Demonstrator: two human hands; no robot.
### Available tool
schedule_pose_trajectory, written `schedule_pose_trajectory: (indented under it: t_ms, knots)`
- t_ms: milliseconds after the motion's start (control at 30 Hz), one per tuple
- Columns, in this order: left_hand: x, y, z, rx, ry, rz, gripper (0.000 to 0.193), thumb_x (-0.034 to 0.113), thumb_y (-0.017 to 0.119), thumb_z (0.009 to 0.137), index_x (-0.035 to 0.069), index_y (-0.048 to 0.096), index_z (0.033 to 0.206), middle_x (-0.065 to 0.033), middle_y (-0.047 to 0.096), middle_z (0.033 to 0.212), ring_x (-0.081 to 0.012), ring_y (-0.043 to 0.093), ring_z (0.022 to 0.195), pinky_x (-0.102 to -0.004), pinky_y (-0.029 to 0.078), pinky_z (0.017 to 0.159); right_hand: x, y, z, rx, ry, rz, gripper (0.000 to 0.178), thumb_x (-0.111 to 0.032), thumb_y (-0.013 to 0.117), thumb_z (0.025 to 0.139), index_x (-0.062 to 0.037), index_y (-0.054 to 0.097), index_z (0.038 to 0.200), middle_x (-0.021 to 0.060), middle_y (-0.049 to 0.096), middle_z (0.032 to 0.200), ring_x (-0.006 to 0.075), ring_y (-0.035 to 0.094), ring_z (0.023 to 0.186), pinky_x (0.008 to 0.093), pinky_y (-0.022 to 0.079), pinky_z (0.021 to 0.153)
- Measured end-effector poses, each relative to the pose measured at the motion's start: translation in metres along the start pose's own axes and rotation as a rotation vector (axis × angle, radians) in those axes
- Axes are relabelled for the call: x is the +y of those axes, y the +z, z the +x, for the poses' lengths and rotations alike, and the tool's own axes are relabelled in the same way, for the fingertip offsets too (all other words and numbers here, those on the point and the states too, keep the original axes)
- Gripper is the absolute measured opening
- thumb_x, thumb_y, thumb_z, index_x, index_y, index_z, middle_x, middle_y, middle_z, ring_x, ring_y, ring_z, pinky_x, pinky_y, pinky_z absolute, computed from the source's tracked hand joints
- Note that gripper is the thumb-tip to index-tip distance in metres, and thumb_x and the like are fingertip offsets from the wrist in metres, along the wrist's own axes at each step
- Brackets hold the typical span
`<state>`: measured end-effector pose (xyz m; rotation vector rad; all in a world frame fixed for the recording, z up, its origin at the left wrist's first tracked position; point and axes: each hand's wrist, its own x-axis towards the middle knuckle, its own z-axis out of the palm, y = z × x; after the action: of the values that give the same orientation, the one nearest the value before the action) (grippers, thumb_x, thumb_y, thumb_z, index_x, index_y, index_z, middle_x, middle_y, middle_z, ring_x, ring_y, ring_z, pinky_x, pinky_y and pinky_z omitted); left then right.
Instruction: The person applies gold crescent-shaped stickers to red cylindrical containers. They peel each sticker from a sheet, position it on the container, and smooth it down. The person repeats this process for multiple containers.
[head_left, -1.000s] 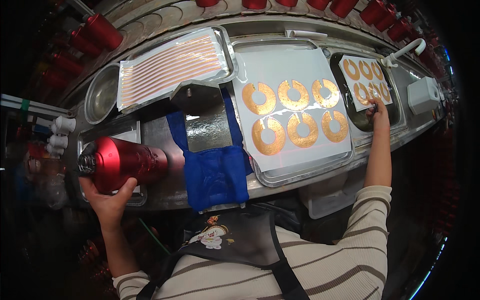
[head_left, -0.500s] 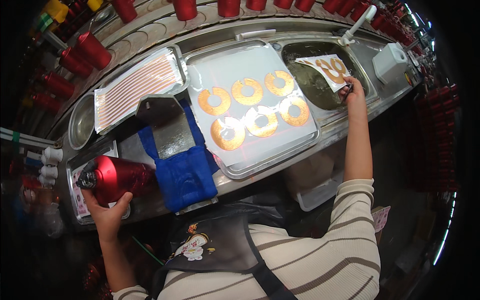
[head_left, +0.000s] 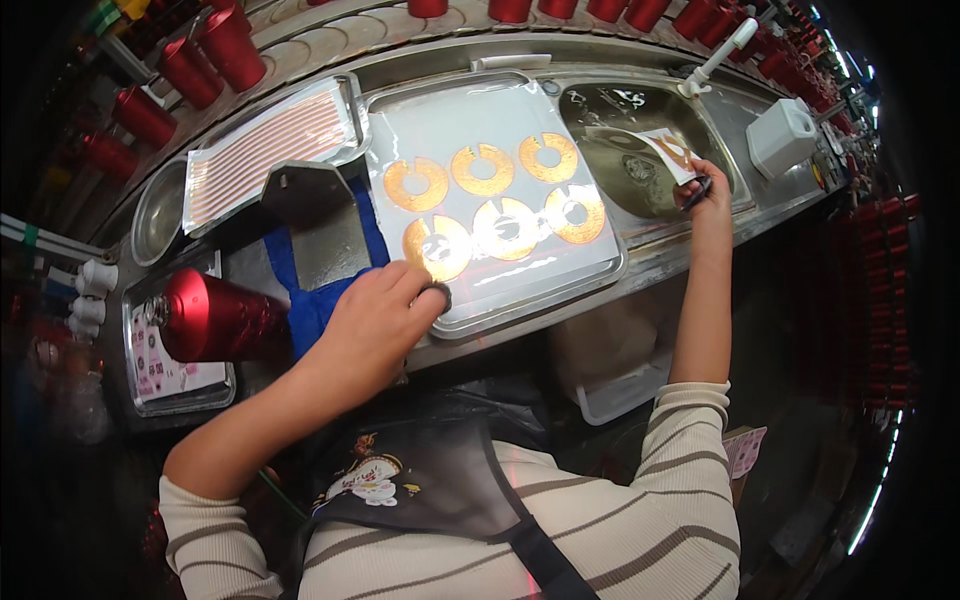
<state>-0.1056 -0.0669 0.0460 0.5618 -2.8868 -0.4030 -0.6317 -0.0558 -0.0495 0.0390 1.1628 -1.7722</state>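
My left hand (head_left: 385, 315) is closed at the lower-left corner of the metal tray (head_left: 460, 322), fingers bent together round a small dark thing (head_left: 438, 294); its kind is hard to tell. Inside the tray, a clear-topped sheet (head_left: 440, 130) carries several gold open-ring decals (head_left: 483, 170). At the sink (head_left: 735, 165), my right hand (head_left: 710, 187) pinches a white decal sheet (head_left: 668, 150) with a gold ring pattern, held over the water. Dark material also shows at the right fingers. A red metal bottle (head_left: 215, 315) stands left of my left forearm, apart from the hand.
A tray with a striped sheet (head_left: 270, 145) lies far left, beside a round metal bowl (head_left: 158, 215). A blue cloth (head_left: 318, 300) drapes near a metal stand (head_left: 310, 190). A white jug (head_left: 780, 138) and a faucet (head_left: 718, 58) flank the sink. Red bottles (head_left: 230, 45) line the back.
My left hand has left the red bottle and moved right to the tray corner. The bottle's neck now shows shiny metal. The decal sheet at my right hand has tilted, showing less of its pattern.
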Motion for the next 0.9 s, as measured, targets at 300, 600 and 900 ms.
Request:
schedule_pose_trajectory:
  t_ms: [300,600,900]
  knots:
    - [-0.025,0.023,0.021,-0.048,0.116,0.246,0.025,0.01,0.062,0.079,0.01,0.063,0.103,-0.0038,0.058,0.095,-0.0221,0.059,0.097,-0.035,0.048,0.077,-0.008,-0.013,-0.024,-0.036,-0.081,-0.093,0.018,-0.014,0.051,0.094,-0.0003,0.062,0.092,0.001,0.055,0.057,0.011,0.04,0.036,0.0265,0.029,0.035]
    - [-0.033,0.014,0.028,-0.157,0.095,0.173,0.028,0.009,0.071,0.075,0.01,0.065,0.102,-0.0048,0.063,0.096,-0.0247,0.061,0.1,-0.0374,0.051,0.081,-0.016,-0.022,-0.041,0.054,-0.045,0.018,0.014,-0.016,0.054,0.091,-0.0033,0.061,0.089,0.0036,0.06,0.065,0.0163,0.046,0.042,0.0275,0.035,0.038]
    - [-0.001,0.033,0.059,0.016,0.125,-0.087,0.034,0.011,0.078,0.066,0.006,0.063,0.095,-0.0106,0.065,0.087,-0.031,0.065,0.088,-0.0435,0.052,0.074,-0.014,-0.011,-0.058,0.078,-0.105,-0.034,0.022,-0.015,0.048,0.094,0.001,0.061,0.102,0.0007,0.052,0.064,0.0152,0.041,0.043,0.0265,0.031,0.038]
